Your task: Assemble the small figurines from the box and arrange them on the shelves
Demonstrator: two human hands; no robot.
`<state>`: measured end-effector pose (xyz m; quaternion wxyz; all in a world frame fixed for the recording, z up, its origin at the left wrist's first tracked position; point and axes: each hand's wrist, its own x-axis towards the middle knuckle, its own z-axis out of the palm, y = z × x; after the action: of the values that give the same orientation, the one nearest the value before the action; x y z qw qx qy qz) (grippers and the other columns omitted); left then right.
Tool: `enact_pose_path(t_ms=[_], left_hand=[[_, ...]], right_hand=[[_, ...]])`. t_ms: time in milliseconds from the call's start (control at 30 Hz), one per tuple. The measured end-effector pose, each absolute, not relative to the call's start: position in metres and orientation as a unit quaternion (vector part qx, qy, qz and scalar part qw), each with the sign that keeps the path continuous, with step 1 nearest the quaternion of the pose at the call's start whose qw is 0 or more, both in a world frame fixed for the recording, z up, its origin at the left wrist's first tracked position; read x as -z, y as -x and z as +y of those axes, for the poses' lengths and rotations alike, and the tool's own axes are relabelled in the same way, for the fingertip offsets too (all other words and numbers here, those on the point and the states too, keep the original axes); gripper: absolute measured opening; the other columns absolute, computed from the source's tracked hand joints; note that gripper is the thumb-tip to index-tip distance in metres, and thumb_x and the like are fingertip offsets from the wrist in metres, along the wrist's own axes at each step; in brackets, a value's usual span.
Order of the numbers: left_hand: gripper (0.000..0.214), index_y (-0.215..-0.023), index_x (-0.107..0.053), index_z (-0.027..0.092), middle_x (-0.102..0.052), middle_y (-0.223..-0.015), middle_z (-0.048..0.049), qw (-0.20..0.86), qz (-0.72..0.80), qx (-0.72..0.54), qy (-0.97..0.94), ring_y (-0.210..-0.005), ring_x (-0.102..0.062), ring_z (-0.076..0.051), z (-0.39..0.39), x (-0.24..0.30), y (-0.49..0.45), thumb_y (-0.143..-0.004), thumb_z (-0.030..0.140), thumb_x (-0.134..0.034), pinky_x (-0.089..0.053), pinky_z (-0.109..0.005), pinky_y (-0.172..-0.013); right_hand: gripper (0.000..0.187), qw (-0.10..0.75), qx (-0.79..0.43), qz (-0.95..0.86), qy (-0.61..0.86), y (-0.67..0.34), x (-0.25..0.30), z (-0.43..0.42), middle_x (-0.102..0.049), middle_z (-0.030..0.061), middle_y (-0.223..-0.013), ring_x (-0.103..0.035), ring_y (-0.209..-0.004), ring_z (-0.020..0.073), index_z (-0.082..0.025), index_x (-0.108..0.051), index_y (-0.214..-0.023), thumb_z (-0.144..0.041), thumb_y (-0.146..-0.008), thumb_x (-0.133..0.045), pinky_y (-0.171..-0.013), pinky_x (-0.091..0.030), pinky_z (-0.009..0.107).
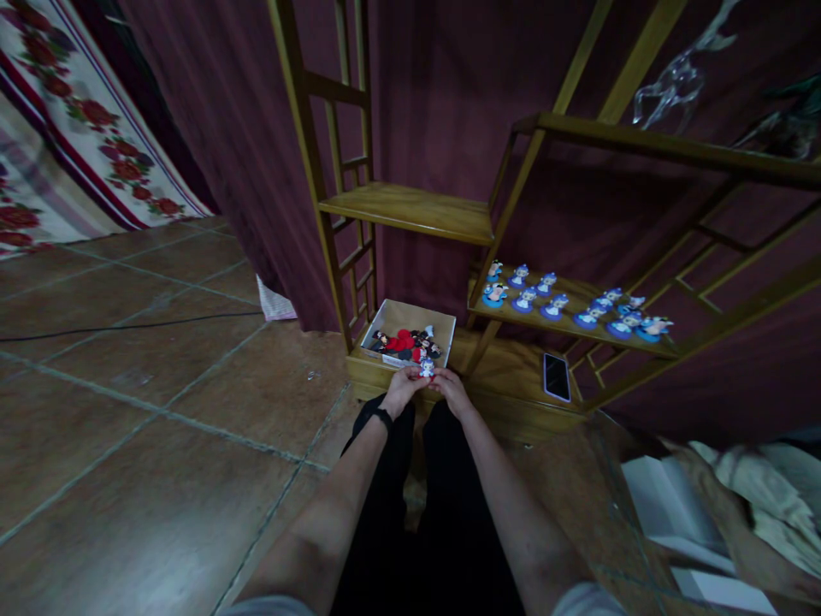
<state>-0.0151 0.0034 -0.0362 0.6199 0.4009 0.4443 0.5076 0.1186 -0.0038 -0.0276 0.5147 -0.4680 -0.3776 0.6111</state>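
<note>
A small white and lilac figurine on a red base is held between my two hands, in front of an open box. My left hand pinches it from the left, and my right hand grips its right side. Just beyond them sits the white cardboard box on the low wooden shelf, with several red and black figurines lying jumbled inside. To the right, several purple-based figurines stand in rows on a raised wooden shelf, with blue-based ones at both ends.
A phone lies on the low shelf at right. The wooden shelf unit rises ahead against a dark red curtain. Glass horse ornament stands at upper right. White boxes and a person's leg are at lower right; a cable crosses the floor.
</note>
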Motion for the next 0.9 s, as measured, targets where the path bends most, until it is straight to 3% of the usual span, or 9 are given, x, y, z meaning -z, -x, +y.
enact_pose_path(t_ms=[900], left_hand=[[0.038, -0.075, -0.058, 0.015, -0.064, -0.068, -0.0009, 0.606, 0.443, -0.535, -0.387, -0.063, -0.059, -0.013, 0.0027, 0.0373, 0.0128, -0.046, 0.023, -0.081, -0.046, -0.029, -0.069]], right_hand=[[0.026, 0.518, -0.603, -0.379, 0.474, -0.1159, 0.0196, -0.0081, -0.064, -0.0021, -0.072, -0.058, -0.068, 0.0133, -0.021, -0.062, -0.074, -0.030, -0.051, -0.070, -0.071, -0.046, 0.029]])
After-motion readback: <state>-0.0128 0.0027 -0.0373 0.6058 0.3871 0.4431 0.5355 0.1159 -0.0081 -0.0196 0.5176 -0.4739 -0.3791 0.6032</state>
